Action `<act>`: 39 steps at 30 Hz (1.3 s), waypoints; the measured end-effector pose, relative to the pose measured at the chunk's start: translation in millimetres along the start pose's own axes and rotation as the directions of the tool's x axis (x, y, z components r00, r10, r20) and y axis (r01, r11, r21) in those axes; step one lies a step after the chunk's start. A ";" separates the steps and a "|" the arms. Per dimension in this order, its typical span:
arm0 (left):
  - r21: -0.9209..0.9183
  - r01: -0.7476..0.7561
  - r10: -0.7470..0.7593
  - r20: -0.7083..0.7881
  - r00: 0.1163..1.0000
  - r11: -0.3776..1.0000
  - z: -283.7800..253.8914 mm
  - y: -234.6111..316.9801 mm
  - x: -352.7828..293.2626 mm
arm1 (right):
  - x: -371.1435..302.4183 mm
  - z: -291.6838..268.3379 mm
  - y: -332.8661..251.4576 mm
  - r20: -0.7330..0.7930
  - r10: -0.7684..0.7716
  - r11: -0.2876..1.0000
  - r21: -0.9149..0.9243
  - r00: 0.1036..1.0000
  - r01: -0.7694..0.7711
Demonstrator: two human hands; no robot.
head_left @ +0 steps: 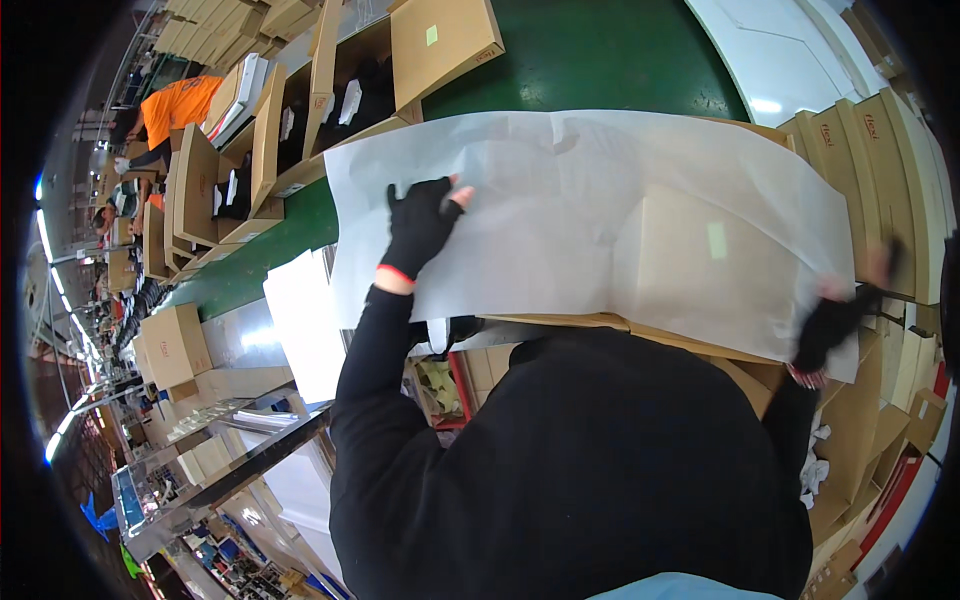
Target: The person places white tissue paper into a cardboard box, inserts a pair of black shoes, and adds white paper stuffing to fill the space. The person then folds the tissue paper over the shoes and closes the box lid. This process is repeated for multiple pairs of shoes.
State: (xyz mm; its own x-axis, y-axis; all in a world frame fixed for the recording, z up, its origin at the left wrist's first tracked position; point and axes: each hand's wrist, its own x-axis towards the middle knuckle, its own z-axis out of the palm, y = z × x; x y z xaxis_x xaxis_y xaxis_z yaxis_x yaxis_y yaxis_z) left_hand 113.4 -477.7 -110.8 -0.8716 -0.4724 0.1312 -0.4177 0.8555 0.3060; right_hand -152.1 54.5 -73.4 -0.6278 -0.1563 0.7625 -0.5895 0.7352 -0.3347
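A large sheet of thin white paper lies spread over an open cardboard box, whose near edge shows below it. Through the paper, the box's lid flap and a pale green sticker show faintly on the right. My left hand, in a black glove with bare fingertips, rests on the left part of the sheet, fingers apart. At the sheet's right end is my right hand, gloved the same way and smeared by motion; whether it grips the paper is unclear. Most of the box's inside is hidden.
Open cardboard boxes with dark contents line the far left of the green table. Folded cardboard boxes stand upright at the right. White sheets are stacked left of my arm. A person in orange is far left.
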 end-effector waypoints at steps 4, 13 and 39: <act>0.366 -0.115 0.081 0.107 0.991 0.924 41.1 -5.2 2.1 | 0.1 91.5 -46.4 0.868 -0.182 0.853 -0.094 0.461 0.514; 0.089 0.056 -0.071 0.172 0.983 0.994 105.2 48.7 -51.2 | 50.0 169.1 -79.7 0.662 -0.506 0.844 0.248 0.553 0.476; -0.340 0.215 -0.182 0.125 0.975 0.915 104.5 124.1 -63.9 | 39.7 364.4 -233.8 0.751 -0.559 0.829 0.486 0.352 0.277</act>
State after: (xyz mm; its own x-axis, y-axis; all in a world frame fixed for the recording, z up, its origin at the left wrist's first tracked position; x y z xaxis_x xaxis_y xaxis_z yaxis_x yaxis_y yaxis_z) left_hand 90.4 -319.2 -179.8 -0.8062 -0.5899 -0.0459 -0.4819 0.6097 0.6293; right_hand -224.4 -364.0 -166.7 -0.2736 -0.9610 0.0399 -0.9097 0.2451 -0.3352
